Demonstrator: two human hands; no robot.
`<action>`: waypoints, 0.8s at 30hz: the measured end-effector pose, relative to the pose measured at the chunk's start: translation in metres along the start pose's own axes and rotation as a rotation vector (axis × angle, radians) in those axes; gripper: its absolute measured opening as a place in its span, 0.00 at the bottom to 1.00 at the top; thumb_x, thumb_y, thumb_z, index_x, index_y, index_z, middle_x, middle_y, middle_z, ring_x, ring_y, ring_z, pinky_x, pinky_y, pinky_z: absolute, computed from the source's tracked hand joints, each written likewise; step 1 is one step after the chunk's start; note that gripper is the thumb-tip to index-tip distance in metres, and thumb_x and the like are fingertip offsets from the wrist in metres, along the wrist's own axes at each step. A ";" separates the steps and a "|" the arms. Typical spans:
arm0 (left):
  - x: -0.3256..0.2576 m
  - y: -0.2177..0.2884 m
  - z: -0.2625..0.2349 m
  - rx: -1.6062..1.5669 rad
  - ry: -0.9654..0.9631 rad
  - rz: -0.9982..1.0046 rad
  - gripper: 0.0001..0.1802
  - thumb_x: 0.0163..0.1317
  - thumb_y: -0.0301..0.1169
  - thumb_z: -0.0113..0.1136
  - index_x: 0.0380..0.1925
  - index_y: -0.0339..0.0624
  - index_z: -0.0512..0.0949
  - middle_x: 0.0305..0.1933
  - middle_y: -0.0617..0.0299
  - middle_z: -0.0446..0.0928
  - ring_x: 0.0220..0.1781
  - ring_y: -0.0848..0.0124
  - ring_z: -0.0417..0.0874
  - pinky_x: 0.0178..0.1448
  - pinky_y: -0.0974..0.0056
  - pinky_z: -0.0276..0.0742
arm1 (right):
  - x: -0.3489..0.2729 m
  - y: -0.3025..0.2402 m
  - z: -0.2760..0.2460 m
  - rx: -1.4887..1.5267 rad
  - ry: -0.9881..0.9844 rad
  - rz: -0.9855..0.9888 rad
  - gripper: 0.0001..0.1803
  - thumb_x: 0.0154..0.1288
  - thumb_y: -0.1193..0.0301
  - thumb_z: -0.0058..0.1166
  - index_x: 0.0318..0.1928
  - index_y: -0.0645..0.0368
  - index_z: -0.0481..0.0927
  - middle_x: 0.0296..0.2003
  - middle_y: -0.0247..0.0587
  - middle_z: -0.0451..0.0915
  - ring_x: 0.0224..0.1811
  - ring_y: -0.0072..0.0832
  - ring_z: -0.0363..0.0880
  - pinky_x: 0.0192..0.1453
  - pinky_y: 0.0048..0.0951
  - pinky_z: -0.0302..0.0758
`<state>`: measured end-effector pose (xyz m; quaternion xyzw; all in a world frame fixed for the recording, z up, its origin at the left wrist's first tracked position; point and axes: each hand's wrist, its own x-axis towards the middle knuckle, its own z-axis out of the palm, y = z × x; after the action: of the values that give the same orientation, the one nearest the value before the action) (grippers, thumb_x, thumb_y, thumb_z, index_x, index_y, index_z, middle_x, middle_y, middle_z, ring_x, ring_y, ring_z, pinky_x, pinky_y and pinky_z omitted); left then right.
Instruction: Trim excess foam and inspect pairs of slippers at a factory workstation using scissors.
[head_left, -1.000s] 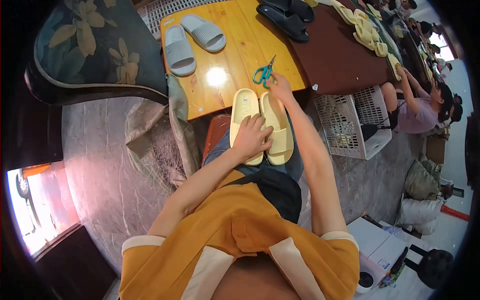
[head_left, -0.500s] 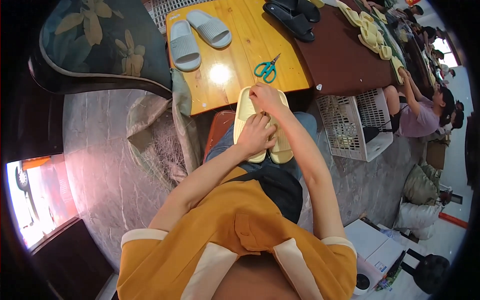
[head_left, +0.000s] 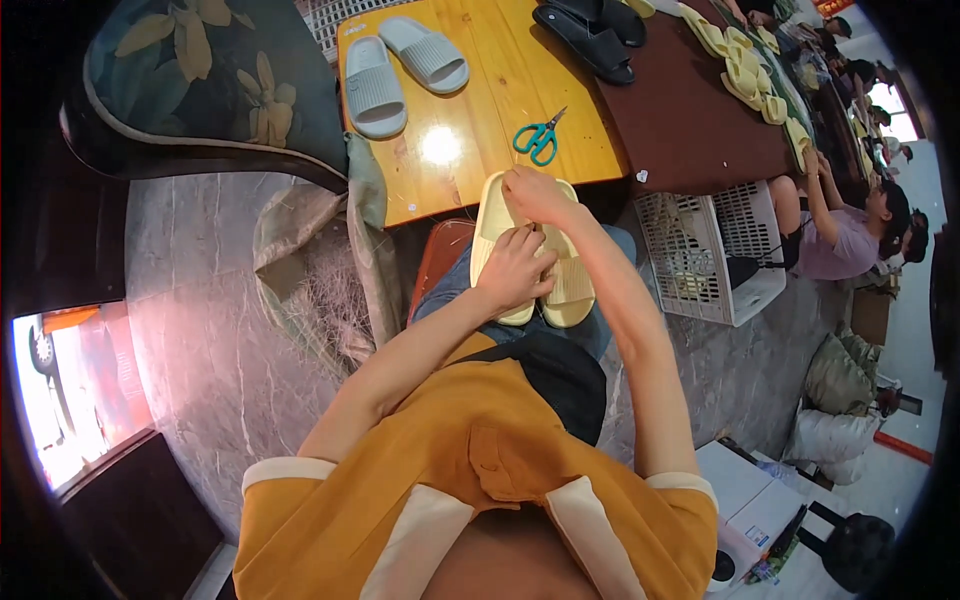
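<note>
A pair of pale yellow slide slippers lies side by side on my lap, with the left slipper (head_left: pixel 488 212) and the right slipper (head_left: pixel 571 287) close together. My left hand (head_left: pixel 515 267) rests over the left slipper's strap, its fingers curled at the gap between the two. Just beyond it, my right hand (head_left: pixel 538 194) reaches across their far ends, fingers pinched together. Whatever is between my fingertips is hidden or too small to name. Teal-handled scissors (head_left: pixel 540 138) lie on the yellow wooden table (head_left: pixel 470 180) just past the slippers.
Grey slippers (head_left: pixel 374 92) and black slippers (head_left: pixel 588 48) sit on the tables. A white plastic crate (head_left: pixel 690 265) stands right, a cloth sack (head_left: pixel 365 190) of fibrous scraps left. A co-worker (head_left: pixel 838 235) handles yellow slippers (head_left: pixel 745 70) along the brown table (head_left: pixel 690 130).
The view has shifted very slightly. Both my hands stay at the same place on the yellow slippers, with hardly any movement.
</note>
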<state>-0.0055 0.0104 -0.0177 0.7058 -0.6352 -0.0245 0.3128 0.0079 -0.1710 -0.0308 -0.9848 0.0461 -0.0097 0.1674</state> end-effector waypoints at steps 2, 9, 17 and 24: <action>0.000 -0.001 -0.002 -0.012 0.006 -0.008 0.18 0.53 0.43 0.65 0.41 0.47 0.78 0.53 0.51 0.73 0.64 0.54 0.71 0.67 0.50 0.66 | -0.012 0.002 -0.006 0.231 -0.019 0.057 0.08 0.66 0.69 0.52 0.40 0.60 0.77 0.39 0.48 0.79 0.42 0.45 0.79 0.46 0.42 0.76; -0.001 -0.004 0.001 0.008 0.012 -0.025 0.19 0.54 0.43 0.63 0.44 0.48 0.78 0.52 0.53 0.73 0.64 0.53 0.71 0.67 0.50 0.65 | -0.075 0.085 -0.014 0.831 0.563 0.707 0.15 0.72 0.64 0.55 0.46 0.65 0.79 0.32 0.33 0.76 0.34 0.20 0.73 0.41 0.25 0.72; 0.005 0.001 -0.004 -0.025 -0.041 -0.053 0.19 0.53 0.42 0.66 0.43 0.49 0.79 0.52 0.52 0.74 0.66 0.50 0.70 0.67 0.48 0.65 | -0.121 0.187 -0.013 0.409 0.751 1.000 0.14 0.69 0.65 0.54 0.45 0.64 0.81 0.43 0.56 0.83 0.50 0.48 0.81 0.54 0.43 0.75; 0.005 0.005 -0.003 -0.022 -0.069 -0.066 0.19 0.53 0.42 0.66 0.44 0.50 0.79 0.54 0.53 0.73 0.67 0.50 0.69 0.68 0.48 0.65 | -0.109 0.195 -0.016 0.128 0.628 1.010 0.14 0.66 0.64 0.59 0.44 0.61 0.76 0.44 0.56 0.79 0.47 0.54 0.79 0.51 0.51 0.75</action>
<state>-0.0074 0.0070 -0.0109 0.7216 -0.6215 -0.0662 0.2977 -0.1180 -0.3492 -0.0809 -0.7790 0.5551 -0.2222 0.1886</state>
